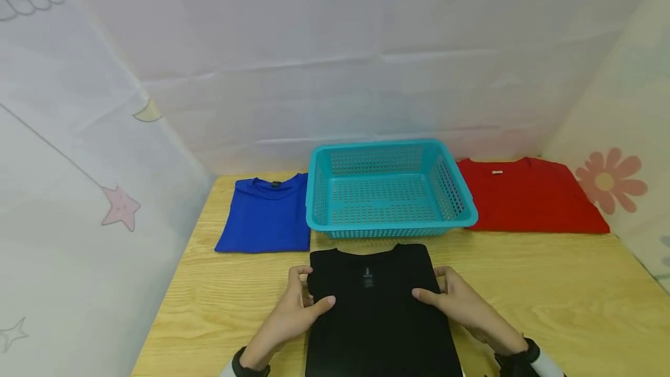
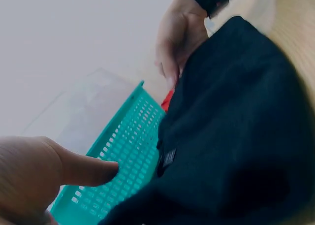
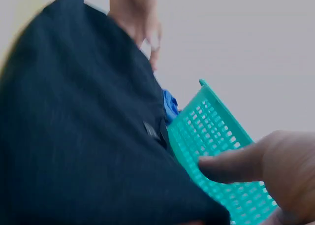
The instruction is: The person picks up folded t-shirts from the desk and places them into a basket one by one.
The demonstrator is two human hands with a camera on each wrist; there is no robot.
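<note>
A folded black T-shirt [image 1: 377,313] lies in front of me, its neckline toward the basket and a small printed label inside the collar. My left hand [image 1: 298,307] is at its left edge, thumb stretched over the cloth and fingertips by the side. At the opposite edge, my right hand [image 1: 463,304] mirrors this pose. Both wrist views show a straight thumb standing apart from the black cloth: the left thumb [image 2: 88,168] and the right thumb [image 3: 236,163]. Some fingertips are hidden at the shirt's edges.
Just beyond the shirt stands a turquoise perforated basket [image 1: 392,227] with nothing in it. A folded blue T-shirt [image 1: 267,220] lies left of it, a folded red T-shirt [image 1: 534,199] right of it. All rest on a wooden table [image 1: 539,284] against cloth-covered walls.
</note>
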